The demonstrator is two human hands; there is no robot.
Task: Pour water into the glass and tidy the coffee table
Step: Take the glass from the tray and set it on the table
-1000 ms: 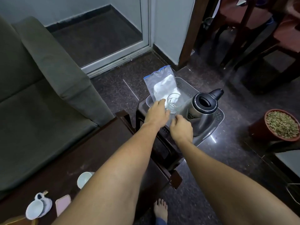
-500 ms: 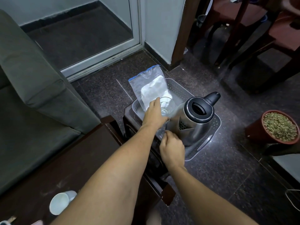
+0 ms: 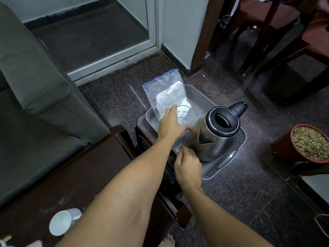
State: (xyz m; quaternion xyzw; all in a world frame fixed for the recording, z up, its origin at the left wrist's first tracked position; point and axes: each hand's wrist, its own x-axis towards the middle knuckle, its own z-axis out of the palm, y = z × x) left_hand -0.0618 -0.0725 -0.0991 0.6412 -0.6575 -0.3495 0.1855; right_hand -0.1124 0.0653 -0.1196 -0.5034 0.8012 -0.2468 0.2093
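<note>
While gripped, glass (image 3: 184, 115) fills left hand (image 3: 170, 124).

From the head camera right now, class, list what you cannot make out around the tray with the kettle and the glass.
- Water level in the kettle: only a dark lid opening shows.
- Left hand grip on the glass: its fingers wrap the near side, hiding the contact.
- Right hand: knuckles face the camera, so what its fingertips touch is hidden.
- Tray floor: covered by the plastic bag and the kettle.
- Items at the bottom-left corner: cut off by the frame edge.
</note>
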